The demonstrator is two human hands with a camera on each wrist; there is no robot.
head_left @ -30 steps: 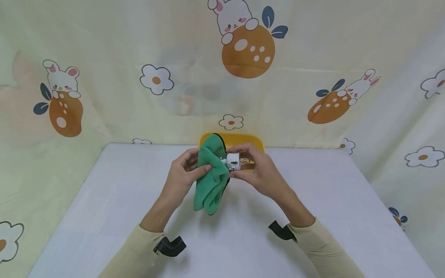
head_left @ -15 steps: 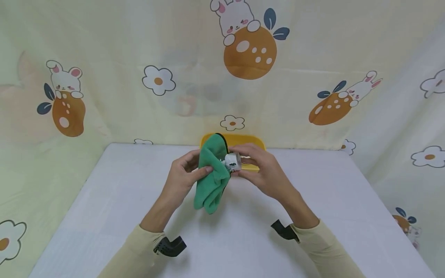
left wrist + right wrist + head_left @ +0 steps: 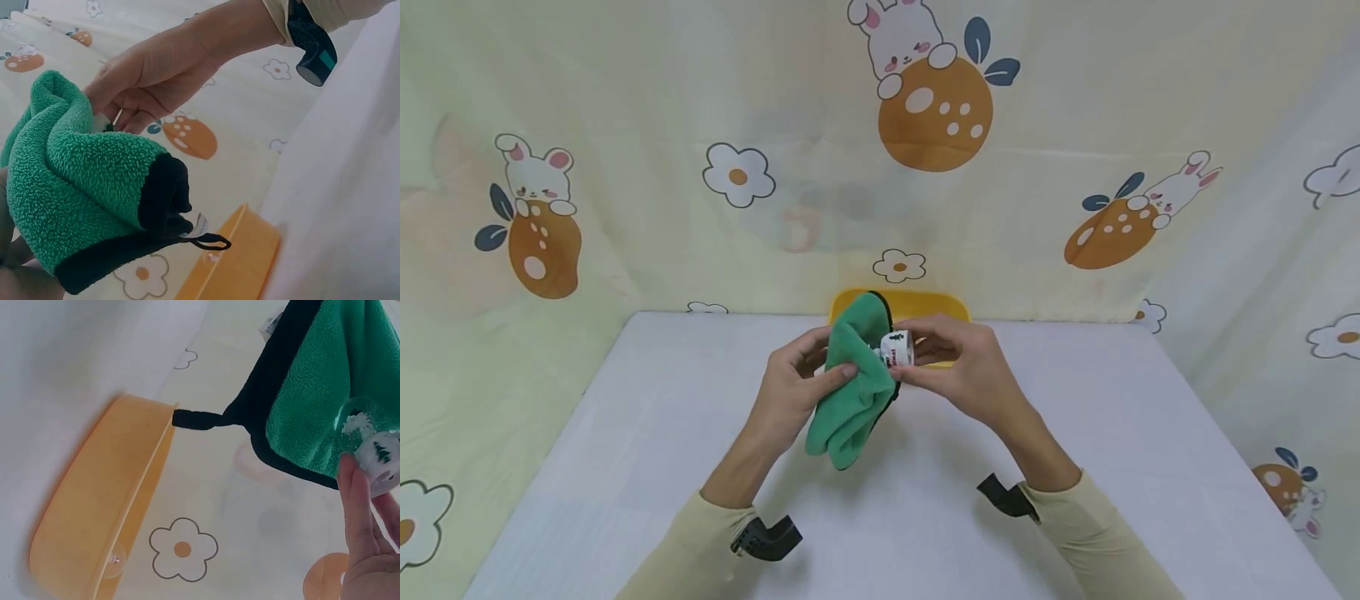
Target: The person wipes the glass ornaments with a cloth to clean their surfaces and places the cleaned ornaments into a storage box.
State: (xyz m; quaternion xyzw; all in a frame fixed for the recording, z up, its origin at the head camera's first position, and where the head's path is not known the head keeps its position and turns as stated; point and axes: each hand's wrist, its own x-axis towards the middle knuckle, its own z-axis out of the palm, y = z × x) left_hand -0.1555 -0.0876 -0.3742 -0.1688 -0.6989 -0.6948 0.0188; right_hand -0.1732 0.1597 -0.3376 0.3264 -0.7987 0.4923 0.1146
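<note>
In the head view my left hand point(image 3: 786, 385) holds a green towel point(image 3: 850, 400) with black edging, its thumb over the folds. My right hand point(image 3: 973, 362) pinches the white printed base of a small snow globe point(image 3: 897, 348) by its sides. The globe's clear dome points left into the towel, which hides much of it from above. From the right wrist, the snow globe point(image 3: 378, 447) shows white snow inside and dark green trees on its base. The left wrist view shows the towel point(image 3: 94, 169) bunched, with a black loop hanging from it.
Behind the hands a yellow bin point(image 3: 925, 298) stands at the table's back edge against a patterned curtain point(image 3: 805, 100). A small clear round thing point(image 3: 114, 559) shows inside it from the right wrist. The white tabletop point(image 3: 880, 533) spreads below the hands.
The snow globe has turned in my right fingers, so different print on its base faces up. The towel's lower end has swung slightly left. Both hands stay in nearly the same place.
</note>
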